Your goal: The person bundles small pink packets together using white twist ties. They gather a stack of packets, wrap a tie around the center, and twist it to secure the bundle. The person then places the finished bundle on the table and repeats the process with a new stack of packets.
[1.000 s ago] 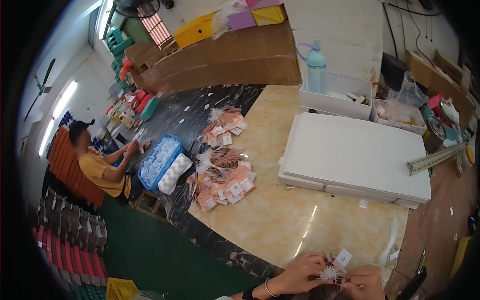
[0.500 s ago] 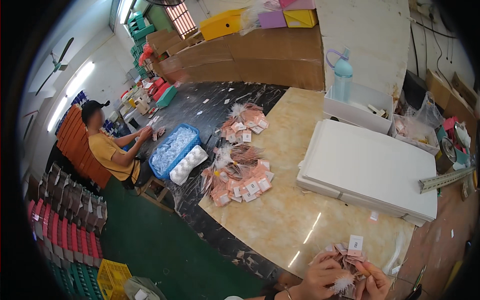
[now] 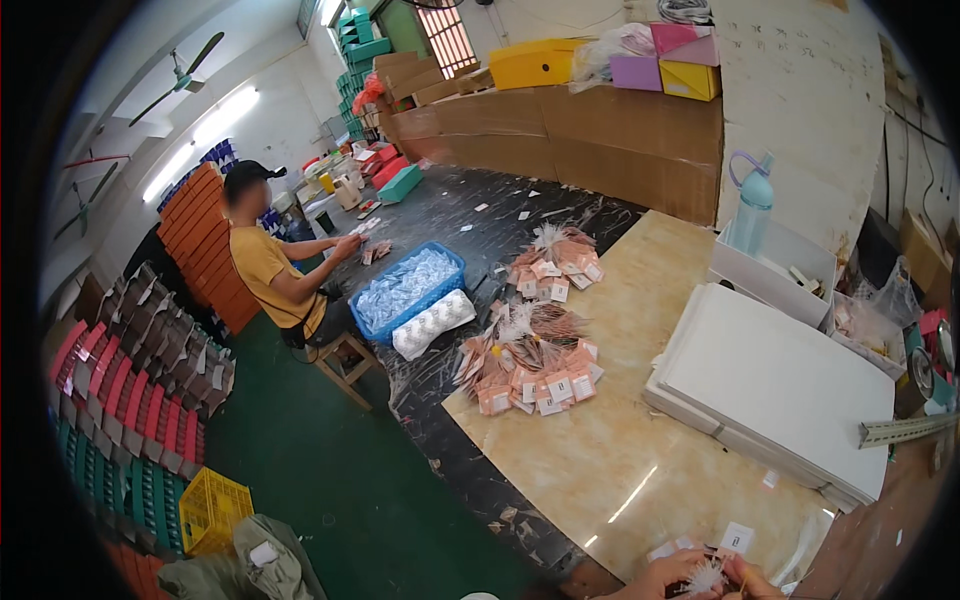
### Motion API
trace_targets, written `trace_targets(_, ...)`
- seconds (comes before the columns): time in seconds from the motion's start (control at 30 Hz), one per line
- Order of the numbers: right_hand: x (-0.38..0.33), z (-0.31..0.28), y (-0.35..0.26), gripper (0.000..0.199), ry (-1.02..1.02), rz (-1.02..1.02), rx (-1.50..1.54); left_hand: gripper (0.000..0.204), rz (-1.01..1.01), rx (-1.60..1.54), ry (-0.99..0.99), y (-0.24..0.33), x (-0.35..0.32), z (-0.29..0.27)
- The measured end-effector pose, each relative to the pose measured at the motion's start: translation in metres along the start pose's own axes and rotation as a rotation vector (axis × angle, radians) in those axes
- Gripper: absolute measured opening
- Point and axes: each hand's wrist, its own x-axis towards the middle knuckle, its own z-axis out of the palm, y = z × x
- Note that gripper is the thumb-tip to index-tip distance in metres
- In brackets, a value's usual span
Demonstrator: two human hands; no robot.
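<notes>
At the lower right edge, my left hand (image 3: 658, 577) is closed round a bundle of pink and white hang tags (image 3: 737, 538), partly cut off by the frame. White string ends (image 3: 705, 577) fan out in a tuft between my hands. My right hand (image 3: 752, 580) pinches the bundle from the other side, fingertips near the tuft. Farther up the marbled tabletop lie more tied bundles of the same tags (image 3: 548, 385), with a smaller heap (image 3: 560, 262) behind them.
A stack of white sheets (image 3: 775, 390) lies at right, a metal ruler (image 3: 905, 430) on its edge. Behind stand a white box (image 3: 725, 258) and blue bottle (image 3: 752, 210). A blue basket (image 3: 378, 335) of plastic packets sits by a seated person (image 3: 275, 265) handling tags.
The view has swung, so the scene sits farther right and my hands lower, more cut off. Both hands still hold the tag bundle.
</notes>
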Motion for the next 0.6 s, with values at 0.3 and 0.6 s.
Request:
trace_targets(0.3, -0.001, -0.003, -0.016, 0.030, -0.217, 0.156, -0.098, 0.010, -0.115, 0.018, -0.242, 0.006, 0.003, -0.022)
trace_targets(0.6, -0.008, 0.005, -0.014, 0.025, -0.116, 0.244, -0.067, 0.019, -0.025, 0.411, -0.206, 0.014, -0.001, -0.020)
